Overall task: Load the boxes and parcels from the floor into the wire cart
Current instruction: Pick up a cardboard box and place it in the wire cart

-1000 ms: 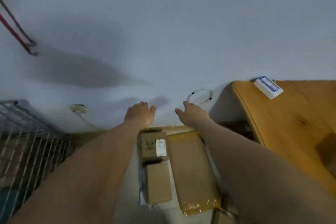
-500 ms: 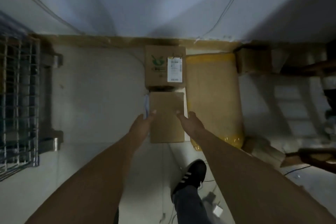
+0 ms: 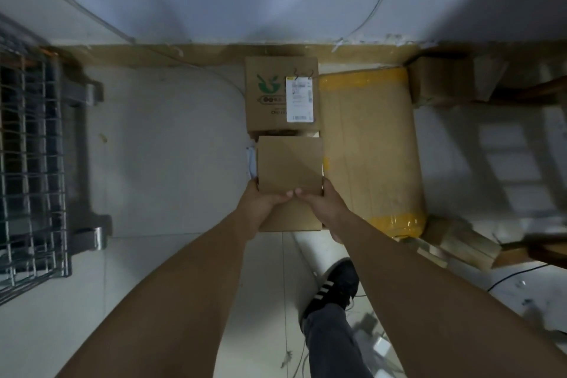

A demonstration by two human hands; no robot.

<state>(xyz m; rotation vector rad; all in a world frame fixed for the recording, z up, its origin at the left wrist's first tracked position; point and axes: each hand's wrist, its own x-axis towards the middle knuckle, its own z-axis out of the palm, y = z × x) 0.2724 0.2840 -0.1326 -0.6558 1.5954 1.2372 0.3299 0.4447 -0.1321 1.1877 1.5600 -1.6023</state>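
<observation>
While gripped on both sides, plain box between hands.

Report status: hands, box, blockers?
Left hand and right hand gripping plain box. Cart off left. Floor path clear.

Bare forearms; dark grey trouser leg; black white-striped shoe.

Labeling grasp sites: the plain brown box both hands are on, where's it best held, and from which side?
Take the plain brown box by its two long side edges near the person's end, coming from that end. Its flat top offers no handle. The labeled box blocks its far end and the long yellow-taped parcel crowds its right. The left hand and right hand sit there, thumbs on top.
</observation>
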